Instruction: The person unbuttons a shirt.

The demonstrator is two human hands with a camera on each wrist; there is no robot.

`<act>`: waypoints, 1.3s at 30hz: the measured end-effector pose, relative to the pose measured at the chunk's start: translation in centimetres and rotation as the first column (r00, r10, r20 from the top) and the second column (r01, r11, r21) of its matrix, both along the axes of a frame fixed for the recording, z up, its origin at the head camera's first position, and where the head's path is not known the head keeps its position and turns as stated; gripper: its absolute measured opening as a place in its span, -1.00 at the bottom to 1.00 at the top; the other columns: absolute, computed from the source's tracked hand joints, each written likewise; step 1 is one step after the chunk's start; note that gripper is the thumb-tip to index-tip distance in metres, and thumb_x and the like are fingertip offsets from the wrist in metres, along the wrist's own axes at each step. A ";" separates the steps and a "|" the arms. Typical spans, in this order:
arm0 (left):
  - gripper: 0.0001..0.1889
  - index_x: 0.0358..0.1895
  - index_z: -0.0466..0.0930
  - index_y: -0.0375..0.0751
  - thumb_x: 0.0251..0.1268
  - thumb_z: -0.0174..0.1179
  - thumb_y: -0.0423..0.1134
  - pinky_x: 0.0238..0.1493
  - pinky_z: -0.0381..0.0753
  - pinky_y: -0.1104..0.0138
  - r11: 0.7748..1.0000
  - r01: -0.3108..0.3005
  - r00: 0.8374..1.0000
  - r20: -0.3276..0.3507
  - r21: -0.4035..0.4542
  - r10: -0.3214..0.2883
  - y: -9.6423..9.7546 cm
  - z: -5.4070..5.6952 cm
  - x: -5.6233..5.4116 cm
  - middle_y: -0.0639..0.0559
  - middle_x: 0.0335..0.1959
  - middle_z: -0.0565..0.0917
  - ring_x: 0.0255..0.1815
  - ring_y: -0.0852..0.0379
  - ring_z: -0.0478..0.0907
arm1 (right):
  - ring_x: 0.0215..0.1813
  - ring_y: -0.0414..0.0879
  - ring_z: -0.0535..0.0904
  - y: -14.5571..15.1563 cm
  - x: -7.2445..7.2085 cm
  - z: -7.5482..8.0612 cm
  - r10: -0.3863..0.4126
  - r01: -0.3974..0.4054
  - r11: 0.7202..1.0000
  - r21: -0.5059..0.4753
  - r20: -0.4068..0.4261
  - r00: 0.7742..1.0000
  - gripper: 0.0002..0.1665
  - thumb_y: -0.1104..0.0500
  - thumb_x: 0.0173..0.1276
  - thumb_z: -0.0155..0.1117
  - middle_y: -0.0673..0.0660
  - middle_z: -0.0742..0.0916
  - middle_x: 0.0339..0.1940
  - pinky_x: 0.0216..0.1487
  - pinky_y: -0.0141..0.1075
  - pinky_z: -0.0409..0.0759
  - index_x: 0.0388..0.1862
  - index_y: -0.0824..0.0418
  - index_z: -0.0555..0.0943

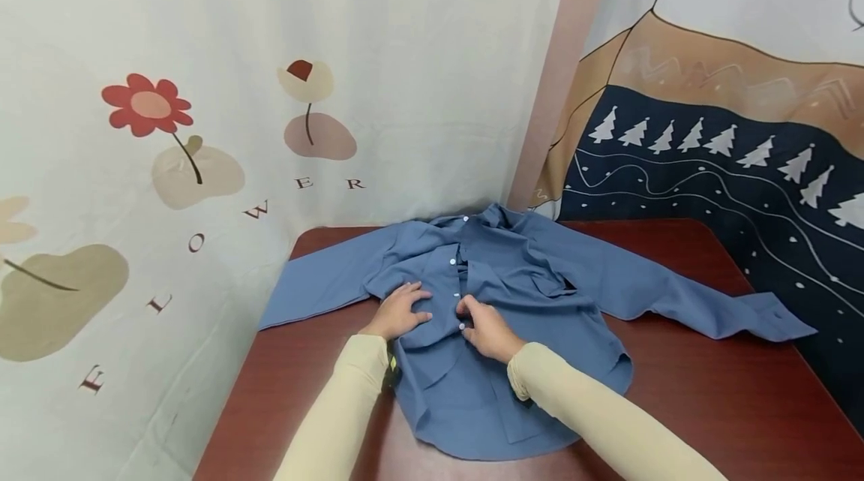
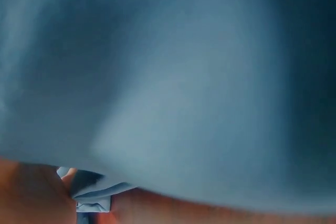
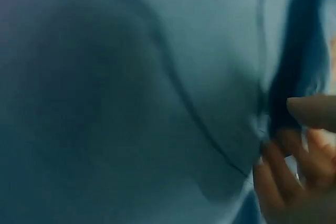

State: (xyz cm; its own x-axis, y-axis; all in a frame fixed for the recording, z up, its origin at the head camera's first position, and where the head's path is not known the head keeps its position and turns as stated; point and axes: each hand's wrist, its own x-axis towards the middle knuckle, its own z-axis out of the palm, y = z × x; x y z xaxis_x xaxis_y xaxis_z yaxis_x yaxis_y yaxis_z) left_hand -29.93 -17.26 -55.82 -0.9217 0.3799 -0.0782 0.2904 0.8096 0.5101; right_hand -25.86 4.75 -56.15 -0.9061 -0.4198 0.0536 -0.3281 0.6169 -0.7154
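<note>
A blue long-sleeved shirt [image 1: 533,368] lies front up, its sleeves stretched out to both sides. White buttons [image 1: 452,262] run down the front placket. My left hand [image 1: 400,312] rests on the front panel left of the buttons, fingers loosely extended. At the placket, my right hand [image 1: 491,329] pinches the fabric edge between thumb and curled fingers, close to a lower button [image 1: 462,326]. The right wrist view shows this right hand [image 3: 294,166] at the fold. Blurred shirt cloth [image 2: 184,87] fills most of the left wrist view and hides the left fingers.
The shirt is spread on a reddish-brown table [image 1: 709,406]. Behind it hangs a pale curtain [image 1: 418,76] with printed flowers and letters. A dark patterned cloth [image 1: 675,181] with white trees hangs at the right. The right cuff [image 1: 776,316] reaches the table's right edge.
</note>
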 end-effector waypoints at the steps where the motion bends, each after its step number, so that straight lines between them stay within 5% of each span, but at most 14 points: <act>1: -0.56 0.20 0.57 -0.20 0.31 0.26 -0.10 0.38 0.14 -0.06 1.000 0.006 1.000 -0.010 -0.003 -0.006 -0.1 0.1 0.1 -0.24 0.38 0.35 0.45 -0.27 0.13 | -0.16 0.00 0.55 -0.2 0.0 -0.2 -0.035 0.041 0.995 0.088 -0.069 0.997 -0.78 0.30 0.26 0.37 0.08 0.64 -0.26 -0.10 -0.16 0.50 -0.20 0.15 0.51; 4: -0.55 0.20 0.56 -0.23 0.32 0.25 -0.11 0.38 0.13 -0.06 1.000 0.015 1.000 -0.014 0.006 -0.015 -0.2 0.2 0.2 -0.26 0.38 0.34 0.45 -0.28 0.13 | -0.43 -0.08 0.37 -0.8 0.0 -0.7 -0.103 0.140 0.951 0.277 -0.144 0.984 -0.65 0.06 0.13 0.52 -0.01 0.46 -0.54 -0.33 -0.18 0.38 -0.48 0.08 0.46; 7: -0.55 0.21 0.56 -0.21 0.31 0.26 -0.12 0.39 0.13 -0.05 1.000 0.013 1.000 -0.004 0.000 -0.013 -0.2 0.1 0.1 -0.25 0.39 0.34 0.46 -0.27 0.12 | -0.52 -0.09 0.38 -1.4 0.0 -0.7 -0.127 0.145 0.924 0.354 -0.075 0.989 -0.64 0.01 0.11 0.51 0.00 0.45 -0.61 -0.42 -0.19 0.40 -0.55 0.09 0.47; 11: -0.54 0.23 0.56 -0.16 0.29 0.28 -0.12 0.41 0.10 -0.03 1.000 -0.003 1.000 0.022 -0.010 0.004 -0.2 -0.1 -0.2 -0.20 0.41 0.32 0.48 -0.23 0.08 | -0.58 -0.06 0.44 -2.0 0.0 -0.2 -0.132 0.111 0.934 0.340 0.037 0.991 -0.74 0.15 0.15 0.46 0.05 0.50 -0.64 -0.50 -0.16 0.44 -0.56 0.15 0.52; 18: -0.54 0.24 0.55 -0.11 0.29 0.28 -0.10 0.40 0.11 -0.03 1.000 -0.017 0.999 0.037 -0.008 0.017 -0.5 -0.3 -0.4 -0.16 0.43 0.31 0.49 -0.20 0.08 | -0.52 -0.06 0.43 -1.9 0.0 -0.2 -0.172 0.156 0.915 0.372 0.009 0.985 -0.68 0.12 0.16 0.48 0.04 0.47 -0.60 -0.41 -0.14 0.45 -0.54 0.14 0.47; 26: -0.51 0.29 0.50 -0.14 0.32 0.25 -0.11 0.40 0.12 -0.03 0.999 -0.007 0.998 0.067 0.044 0.004 -0.6 0.0 -0.7 -0.20 0.43 0.28 0.48 -0.22 0.08 | -0.73 -0.18 0.18 -0.5 1.1 0.7 -0.150 0.117 0.967 0.226 0.136 0.979 -0.48 0.32 0.11 0.32 -0.05 0.25 -0.80 -0.66 -0.32 0.21 -0.80 0.06 0.22; 33: -0.48 0.32 0.47 -0.14 0.34 0.23 -0.08 0.39 0.10 -0.06 0.999 0.004 0.998 0.062 0.050 -0.007 -1.0 0.1 -1.0 -0.22 0.44 0.27 0.48 -0.22 0.08 | -0.75 -0.23 0.19 2.3 4.8 2.7 0.036 -0.077 0.981 0.176 0.224 0.974 -0.58 0.34 0.01 0.27 -0.12 0.33 -0.85 -0.67 -0.36 0.20 -0.84 0.04 0.31; 39: -0.38 0.40 0.38 -0.06 0.30 0.27 -0.04 0.40 0.09 -0.06 1.000 0.007 0.999 0.050 0.002 -0.008 -1.2 -0.4 -1.4 -0.15 0.46 0.25 0.50 -0.16 0.05 | -0.76 -0.30 0.18 3.3 8.1 3.2 0.261 -0.308 0.946 0.099 0.328 0.908 -0.59 0.35 0.00 0.33 -0.20 0.34 -0.85 -0.67 -0.45 0.20 -0.81 0.02 0.36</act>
State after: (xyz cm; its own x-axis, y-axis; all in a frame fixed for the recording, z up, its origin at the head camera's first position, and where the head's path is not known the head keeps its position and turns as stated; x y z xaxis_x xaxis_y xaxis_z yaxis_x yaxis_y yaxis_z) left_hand -31.35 -18.44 -56.20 -0.9138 0.3869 -0.1233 0.2707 0.8067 0.5253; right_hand -17.73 8.05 -52.99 -0.7084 -0.6441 -0.2885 -0.2842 0.6345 -0.7188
